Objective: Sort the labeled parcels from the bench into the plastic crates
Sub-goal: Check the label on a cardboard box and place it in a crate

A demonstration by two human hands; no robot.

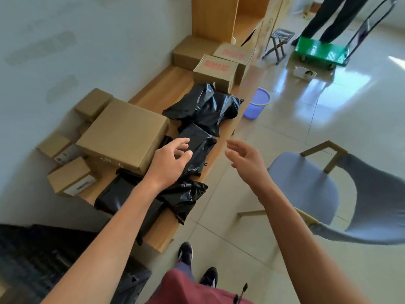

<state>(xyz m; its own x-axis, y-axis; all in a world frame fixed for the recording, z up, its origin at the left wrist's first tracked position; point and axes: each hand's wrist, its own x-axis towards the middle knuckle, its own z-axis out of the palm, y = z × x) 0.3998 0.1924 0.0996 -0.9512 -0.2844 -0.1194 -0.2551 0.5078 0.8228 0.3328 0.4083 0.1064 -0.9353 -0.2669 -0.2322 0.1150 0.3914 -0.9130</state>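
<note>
Black parcel (197,148) on wooden bench (166,233), beside flat carton (125,134).
Left hand (171,159) over it, fingers loosely spread, empty; right hand (245,159) open, empty.

Left hand (173,156) over black bagged parcel (196,148) on wooden bench (163,229), fingers loosely curled, contact unclear. Right hand (245,160) in air past bench edge, fingers relaxed, holding nothing. More black parcels: large one (206,108) beyond, another (122,191) under left forearm. Big flat cardboard box (125,134) beside left hand, small labeled boxes (70,177) along wall. Blue bin (256,106) on floor, grey chair (324,194) right, green trolley (317,51) far off.
</note>
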